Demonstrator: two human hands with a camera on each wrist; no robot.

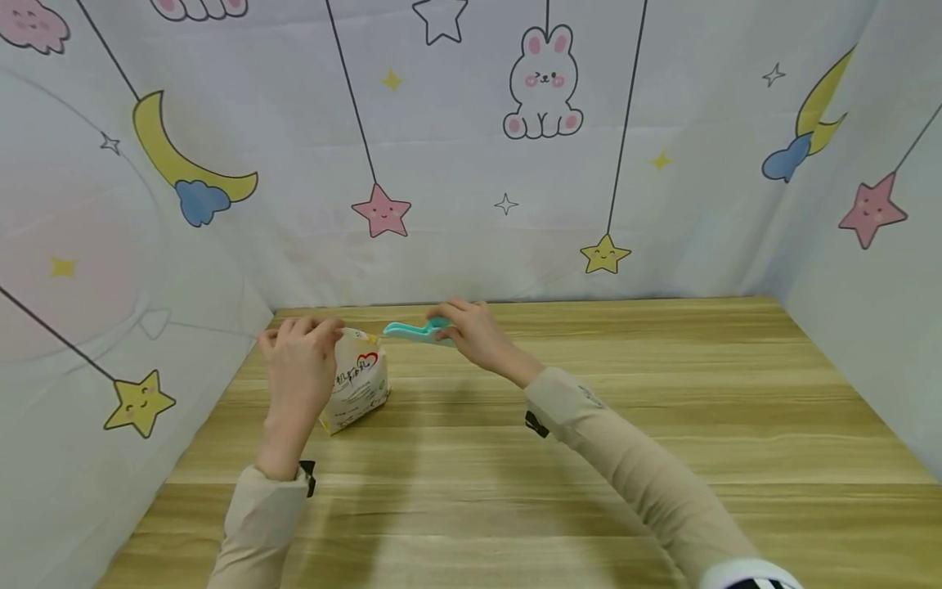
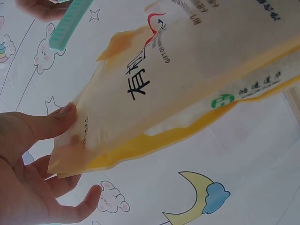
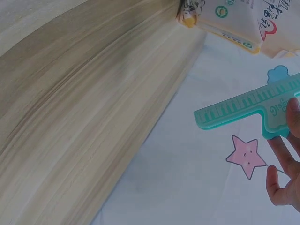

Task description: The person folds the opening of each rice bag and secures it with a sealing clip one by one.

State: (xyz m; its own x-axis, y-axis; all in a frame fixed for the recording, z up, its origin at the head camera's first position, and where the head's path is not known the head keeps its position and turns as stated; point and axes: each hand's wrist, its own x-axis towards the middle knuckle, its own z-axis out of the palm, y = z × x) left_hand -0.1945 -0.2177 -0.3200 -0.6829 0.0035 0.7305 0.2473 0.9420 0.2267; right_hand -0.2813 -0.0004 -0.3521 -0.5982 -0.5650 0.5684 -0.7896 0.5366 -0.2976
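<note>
A white and yellow paper-like food bag (image 1: pixel 358 383) with black writing and a red heart stands on the table's left part. My left hand (image 1: pixel 298 368) pinches a top corner of the bag (image 2: pixel 136 89) between thumb and fingers. To the right of the bag, my right hand (image 1: pixel 478 334) holds a turquoise bag clip (image 1: pixel 415 332) by its handle. In the right wrist view the clip (image 3: pixel 248 105) shows its long ridged bar, with thumb and fingers on the handle. The clip's tip is close to the bag's top; whether they touch cannot be told.
The wooden table (image 1: pixel 589 425) reaches to a white cloth backdrop (image 1: pixel 471 147) printed with stars, moons and a rabbit. Cloth also rises along the table's left and right sides. A black strap shows at each wrist.
</note>
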